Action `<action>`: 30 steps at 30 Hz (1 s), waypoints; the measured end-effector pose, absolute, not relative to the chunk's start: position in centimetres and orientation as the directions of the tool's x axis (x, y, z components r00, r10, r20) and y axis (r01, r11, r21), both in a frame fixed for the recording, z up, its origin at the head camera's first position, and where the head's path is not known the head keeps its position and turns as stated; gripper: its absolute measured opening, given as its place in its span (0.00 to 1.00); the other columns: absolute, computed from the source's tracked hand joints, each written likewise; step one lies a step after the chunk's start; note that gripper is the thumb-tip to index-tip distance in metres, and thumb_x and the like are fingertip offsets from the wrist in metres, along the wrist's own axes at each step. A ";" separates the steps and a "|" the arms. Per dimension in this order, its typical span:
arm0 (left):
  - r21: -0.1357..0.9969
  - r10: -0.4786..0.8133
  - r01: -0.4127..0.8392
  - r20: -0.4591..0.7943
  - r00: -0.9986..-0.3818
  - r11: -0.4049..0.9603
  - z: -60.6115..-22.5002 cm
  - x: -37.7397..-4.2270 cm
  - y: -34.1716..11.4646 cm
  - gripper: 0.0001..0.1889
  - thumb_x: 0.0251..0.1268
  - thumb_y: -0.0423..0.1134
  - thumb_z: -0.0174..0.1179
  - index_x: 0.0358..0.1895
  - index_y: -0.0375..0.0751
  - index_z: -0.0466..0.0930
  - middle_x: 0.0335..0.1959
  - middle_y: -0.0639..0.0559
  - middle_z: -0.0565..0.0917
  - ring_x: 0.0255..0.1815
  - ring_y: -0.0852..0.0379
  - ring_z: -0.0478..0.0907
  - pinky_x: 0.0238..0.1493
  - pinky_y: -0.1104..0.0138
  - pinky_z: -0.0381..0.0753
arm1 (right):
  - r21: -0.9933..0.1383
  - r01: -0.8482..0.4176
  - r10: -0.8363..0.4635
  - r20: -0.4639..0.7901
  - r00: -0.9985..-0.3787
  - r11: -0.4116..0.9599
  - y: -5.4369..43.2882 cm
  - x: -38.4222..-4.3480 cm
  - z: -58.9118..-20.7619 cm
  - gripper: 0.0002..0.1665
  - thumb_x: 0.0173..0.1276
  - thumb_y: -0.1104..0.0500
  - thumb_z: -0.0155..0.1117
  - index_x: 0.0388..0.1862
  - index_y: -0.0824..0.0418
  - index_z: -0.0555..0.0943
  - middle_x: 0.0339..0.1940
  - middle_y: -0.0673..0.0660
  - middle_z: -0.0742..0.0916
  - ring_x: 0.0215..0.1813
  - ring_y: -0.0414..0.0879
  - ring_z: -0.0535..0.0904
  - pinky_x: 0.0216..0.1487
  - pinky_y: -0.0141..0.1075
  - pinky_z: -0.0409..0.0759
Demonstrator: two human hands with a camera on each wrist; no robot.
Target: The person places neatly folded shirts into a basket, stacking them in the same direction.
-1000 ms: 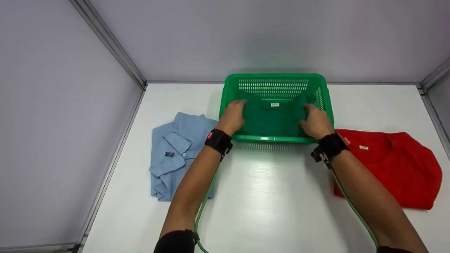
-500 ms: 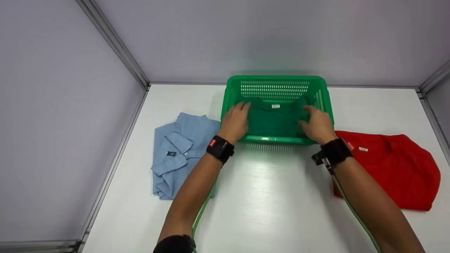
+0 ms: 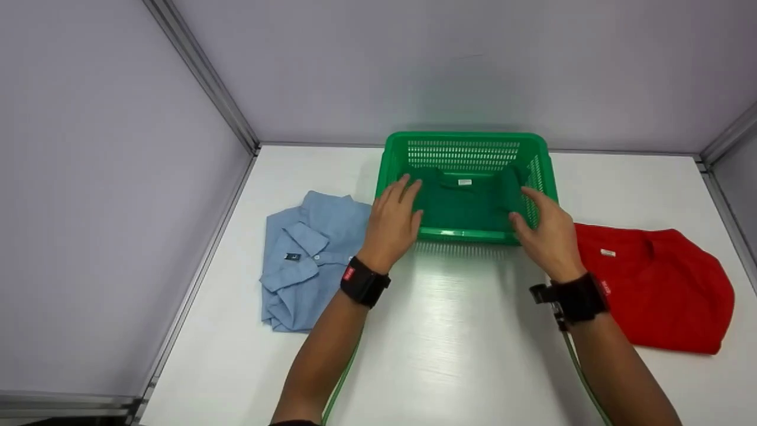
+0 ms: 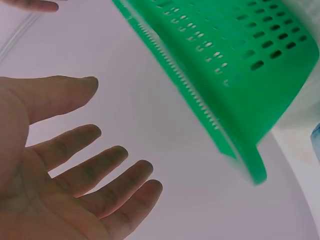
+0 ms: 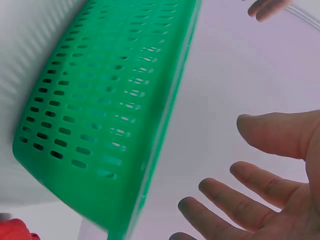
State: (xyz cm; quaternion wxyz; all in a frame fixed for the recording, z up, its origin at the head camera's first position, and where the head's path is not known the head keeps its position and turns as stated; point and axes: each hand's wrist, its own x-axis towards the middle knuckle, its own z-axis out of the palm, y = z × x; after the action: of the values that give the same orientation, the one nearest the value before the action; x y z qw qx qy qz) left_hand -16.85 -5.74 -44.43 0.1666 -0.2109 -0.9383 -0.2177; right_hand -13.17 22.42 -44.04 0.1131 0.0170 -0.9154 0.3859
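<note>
A dark green folded shirt with a small white label lies inside the green plastic basket at the back of the table. My left hand is over the basket's front left corner, and in the left wrist view its fingers are spread with nothing in them, apart from the basket wall. My right hand is at the front right corner, thumb and fingers parted and holding nothing. The right wrist view shows that hand away from the basket's slotted side.
A folded light blue collared shirt lies left of the basket. To the right is a folded red shirt, partly behind the right wrist strap. A grey wall stands close behind the basket.
Both hands have drawn back from inside the basket toward the front, and the fingers have spread. The green shirt stays in the basket. The view has shifted slightly.
</note>
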 end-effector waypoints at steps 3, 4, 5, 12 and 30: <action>0.325 0.295 0.460 0.447 -0.845 0.826 -44.7 -15.6 -6.0 0.26 0.78 0.38 0.61 0.75 0.38 0.73 0.77 0.37 0.73 0.77 0.36 0.71 0.75 0.45 0.74 | -0.713 -0.122 0.093 0.254 -0.963 0.691 22.3 -11.9 -44.2 0.33 0.76 0.60 0.67 0.76 0.66 0.72 0.75 0.70 0.78 0.76 0.68 0.73 0.76 0.64 0.70; 0.318 0.285 0.453 0.455 -0.844 0.833 -44.7 -15.1 -6.1 0.26 0.78 0.38 0.62 0.75 0.38 0.73 0.77 0.37 0.73 0.77 0.36 0.71 0.75 0.45 0.74 | -0.718 -0.119 0.107 0.261 -0.959 0.686 22.3 -11.5 -44.2 0.33 0.76 0.59 0.67 0.76 0.65 0.72 0.75 0.69 0.79 0.76 0.68 0.73 0.76 0.64 0.71; 0.313 0.276 0.447 0.465 -0.841 0.838 -44.8 -14.7 -6.2 0.26 0.78 0.38 0.62 0.75 0.39 0.73 0.77 0.37 0.73 0.77 0.36 0.71 0.75 0.45 0.74 | -0.722 -0.119 0.118 0.269 -0.956 0.681 22.3 -11.1 -44.3 0.33 0.76 0.59 0.68 0.76 0.65 0.73 0.75 0.68 0.79 0.76 0.67 0.74 0.76 0.64 0.71; 0.307 0.258 0.443 0.491 -0.832 0.843 -45.5 -11.8 -6.5 0.27 0.76 0.39 0.65 0.75 0.40 0.74 0.77 0.38 0.74 0.78 0.36 0.70 0.75 0.43 0.73 | -0.736 -0.133 0.158 0.312 -0.937 0.664 22.2 -8.6 -44.6 0.34 0.75 0.60 0.70 0.76 0.65 0.73 0.75 0.67 0.80 0.74 0.66 0.76 0.73 0.62 0.75; 0.287 0.256 0.422 0.473 -0.843 0.860 -48.1 -6.4 -7.0 0.30 0.72 0.42 0.69 0.75 0.43 0.75 0.80 0.41 0.70 0.82 0.33 0.64 0.77 0.41 0.69 | -0.658 -0.068 0.177 0.299 -0.938 0.750 23.5 -4.0 -47.1 0.39 0.69 0.64 0.73 0.76 0.68 0.71 0.75 0.71 0.77 0.75 0.71 0.72 0.74 0.71 0.67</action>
State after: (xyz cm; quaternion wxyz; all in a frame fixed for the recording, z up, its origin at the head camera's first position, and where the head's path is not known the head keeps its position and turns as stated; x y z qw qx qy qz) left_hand -6.39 -6.95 -48.06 0.2143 -0.1804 -0.9402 -0.1937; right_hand -4.00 23.46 -47.10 0.1739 -0.0297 -0.9191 0.3523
